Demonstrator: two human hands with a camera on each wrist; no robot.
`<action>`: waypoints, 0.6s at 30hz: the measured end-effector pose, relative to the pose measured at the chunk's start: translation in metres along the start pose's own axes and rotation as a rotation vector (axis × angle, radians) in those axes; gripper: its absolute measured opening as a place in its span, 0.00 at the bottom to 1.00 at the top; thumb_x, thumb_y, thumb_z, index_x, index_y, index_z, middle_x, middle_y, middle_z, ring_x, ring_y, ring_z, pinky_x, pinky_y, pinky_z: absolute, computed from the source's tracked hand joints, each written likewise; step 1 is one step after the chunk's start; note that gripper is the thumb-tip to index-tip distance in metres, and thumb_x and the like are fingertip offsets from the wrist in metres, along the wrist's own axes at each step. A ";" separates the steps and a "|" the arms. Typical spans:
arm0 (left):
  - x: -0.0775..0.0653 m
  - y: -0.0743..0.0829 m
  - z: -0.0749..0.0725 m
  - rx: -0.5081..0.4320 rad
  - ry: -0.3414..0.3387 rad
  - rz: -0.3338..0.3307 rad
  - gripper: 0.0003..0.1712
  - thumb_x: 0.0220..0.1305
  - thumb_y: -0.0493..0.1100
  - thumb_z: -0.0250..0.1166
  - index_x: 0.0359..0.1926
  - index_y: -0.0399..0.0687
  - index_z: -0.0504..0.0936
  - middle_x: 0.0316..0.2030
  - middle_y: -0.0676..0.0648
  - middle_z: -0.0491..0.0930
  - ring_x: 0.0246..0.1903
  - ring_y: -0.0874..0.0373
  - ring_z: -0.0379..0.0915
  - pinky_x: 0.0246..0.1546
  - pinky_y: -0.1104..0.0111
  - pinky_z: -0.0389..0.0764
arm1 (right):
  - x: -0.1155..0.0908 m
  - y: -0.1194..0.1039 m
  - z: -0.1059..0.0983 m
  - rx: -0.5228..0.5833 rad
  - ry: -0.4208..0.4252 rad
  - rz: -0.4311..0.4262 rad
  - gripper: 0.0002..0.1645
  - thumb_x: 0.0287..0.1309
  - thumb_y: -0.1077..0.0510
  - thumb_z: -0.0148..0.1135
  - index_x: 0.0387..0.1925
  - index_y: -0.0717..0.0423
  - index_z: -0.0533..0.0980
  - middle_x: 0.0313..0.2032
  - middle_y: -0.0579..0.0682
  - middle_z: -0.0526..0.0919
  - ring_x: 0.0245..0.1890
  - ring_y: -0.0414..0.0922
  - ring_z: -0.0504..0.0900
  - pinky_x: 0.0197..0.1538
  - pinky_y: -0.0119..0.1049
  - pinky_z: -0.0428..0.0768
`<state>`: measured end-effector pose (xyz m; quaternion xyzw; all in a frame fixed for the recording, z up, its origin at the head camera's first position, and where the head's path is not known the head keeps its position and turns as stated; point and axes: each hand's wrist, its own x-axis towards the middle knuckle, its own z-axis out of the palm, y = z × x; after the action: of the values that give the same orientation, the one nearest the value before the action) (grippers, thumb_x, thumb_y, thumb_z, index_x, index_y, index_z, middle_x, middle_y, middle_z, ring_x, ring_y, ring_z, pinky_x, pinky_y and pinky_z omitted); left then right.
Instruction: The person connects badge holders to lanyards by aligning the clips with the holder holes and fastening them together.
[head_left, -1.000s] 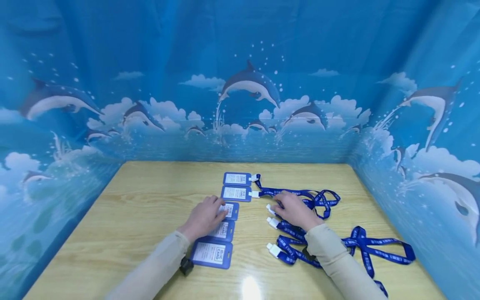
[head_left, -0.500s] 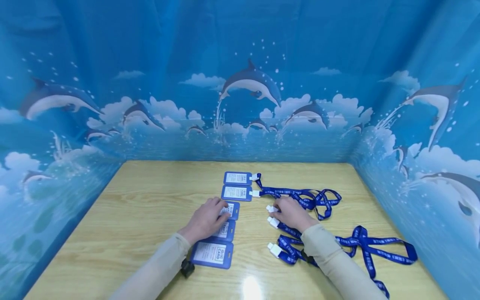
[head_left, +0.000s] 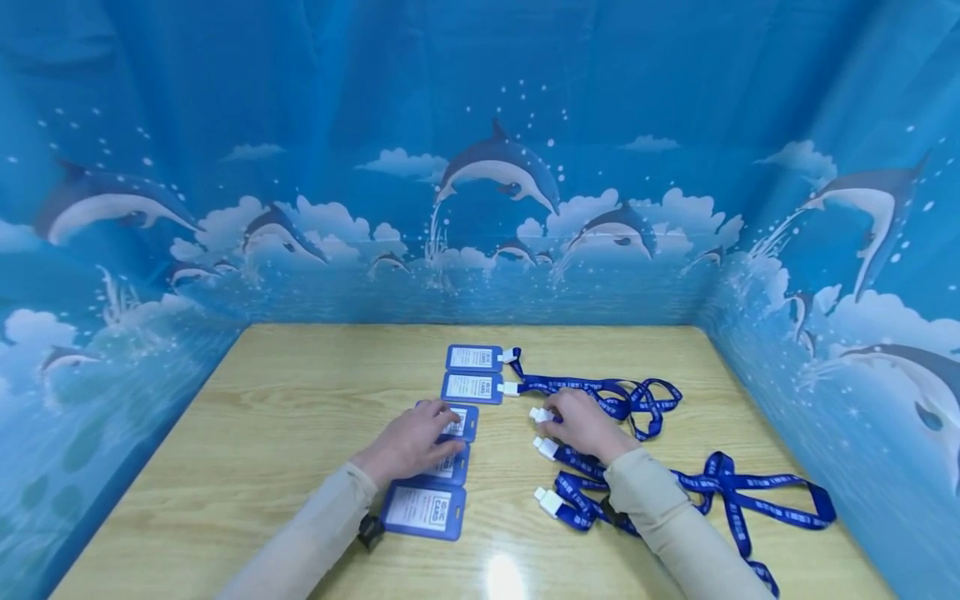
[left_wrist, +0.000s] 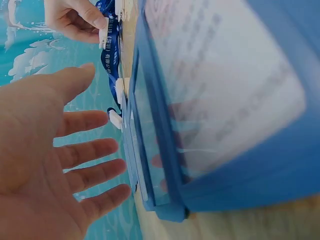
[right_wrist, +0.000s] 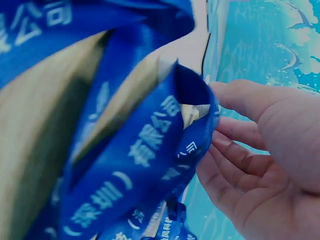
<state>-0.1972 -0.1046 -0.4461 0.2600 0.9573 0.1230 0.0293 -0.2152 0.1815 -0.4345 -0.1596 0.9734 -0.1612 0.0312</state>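
Note:
My left hand is over the third and fourth blue card holders of a column, fingers spread. The third holder shows past its fingertips and the fourth holder is partly covered by the hand. In the left wrist view, the straight fingers stand apart beside the holders. My right hand pinches a blue lanyard by its white clip, which points left towards the third holder. From the right wrist, the printed blue strap hangs in a loop at the fingertips.
Two card holders at the back, one behind another, have lanyards clipped on. A fifth holder lies nearest. Two loose white clips, one and a nearer one, lie right with tangled straps. Dolphin-print curtain surrounds the wooden table.
My right hand has come down from over the clip and now pinches it, with the clip shifted slightly left. The left hand's thumb has spread away from its fingers.

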 end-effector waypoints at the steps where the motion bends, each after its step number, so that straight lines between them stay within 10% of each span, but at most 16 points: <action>1: 0.000 0.000 -0.001 0.006 -0.013 0.006 0.32 0.61 0.66 0.54 0.59 0.54 0.72 0.60 0.45 0.69 0.58 0.49 0.67 0.58 0.53 0.71 | 0.000 -0.001 -0.001 0.000 0.004 -0.002 0.20 0.52 0.50 0.67 0.44 0.56 0.80 0.37 0.46 0.81 0.36 0.39 0.77 0.40 0.33 0.79; 18: 0.003 0.003 -0.004 0.042 -0.173 0.012 0.35 0.62 0.69 0.49 0.61 0.55 0.71 0.63 0.45 0.67 0.62 0.47 0.63 0.62 0.51 0.66 | 0.000 -0.012 -0.003 -0.005 0.006 -0.091 0.19 0.52 0.51 0.67 0.46 0.52 0.80 0.43 0.46 0.81 0.42 0.41 0.78 0.45 0.35 0.80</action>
<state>-0.1985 -0.1014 -0.4413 0.2758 0.9520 0.0803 0.1056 -0.2126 0.1718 -0.4278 -0.2032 0.9656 -0.1607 0.0206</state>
